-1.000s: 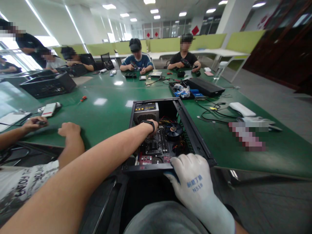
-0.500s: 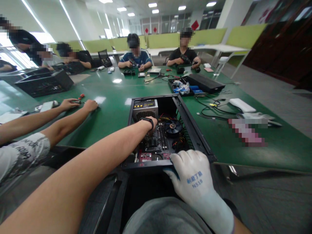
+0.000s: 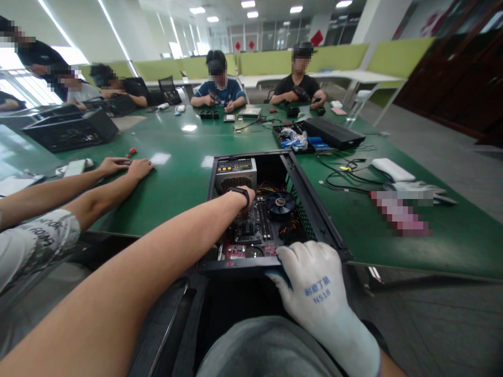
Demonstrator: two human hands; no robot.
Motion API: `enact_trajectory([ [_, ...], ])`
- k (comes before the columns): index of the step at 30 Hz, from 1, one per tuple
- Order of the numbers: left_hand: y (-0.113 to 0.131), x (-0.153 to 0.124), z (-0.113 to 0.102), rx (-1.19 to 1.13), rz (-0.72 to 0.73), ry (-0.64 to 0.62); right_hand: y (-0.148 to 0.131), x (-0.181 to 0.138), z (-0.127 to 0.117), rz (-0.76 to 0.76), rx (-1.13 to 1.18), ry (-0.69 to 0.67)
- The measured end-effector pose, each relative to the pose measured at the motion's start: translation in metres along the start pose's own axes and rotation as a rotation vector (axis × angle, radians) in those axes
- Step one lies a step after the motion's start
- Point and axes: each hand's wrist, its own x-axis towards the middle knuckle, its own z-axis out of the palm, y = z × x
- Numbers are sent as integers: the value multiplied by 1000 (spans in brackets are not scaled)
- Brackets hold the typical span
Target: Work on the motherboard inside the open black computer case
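An open computer case (image 3: 243, 266) lies on its side at the table's near edge. My right hand (image 3: 310, 277), in a white glove, is wrapped round its near rim. Bare, with a black band at the wrist, my left hand (image 3: 248, 197) reaches down into the case beside the power supply (image 3: 237, 172). Its fingers are hidden, so what they touch cannot be seen. Below and right of it are the motherboard (image 3: 253, 225) and a black fan (image 3: 280, 203). Red, yellow and black wires run near the fan.
A co-worker's hands (image 3: 135, 168) rest on the green table (image 3: 173, 183) at left. Cables (image 3: 338, 175), a white glove (image 3: 420, 187) and a pink item (image 3: 398, 212) lie at right. Behind the case sits a black tray (image 3: 293, 140) holding gloves. Two people work across the table.
Both of my hands stay in place on and in the case. At left, the co-worker's nearer hand has shifted slightly left. The view has tilted only a little.
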Motion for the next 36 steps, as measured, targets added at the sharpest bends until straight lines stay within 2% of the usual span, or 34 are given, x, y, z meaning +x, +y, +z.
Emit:
enact_trajectory([
  [18,1,-7,-4,-42,6,-7,0,0,0,-3,9,-4],
  [26,2,-8,-6,17,14,-29,-1,0,-2,1,17,-2],
  [36,6,-24,-14,-3,27,-10,0,0,0,-15,-3,17],
])
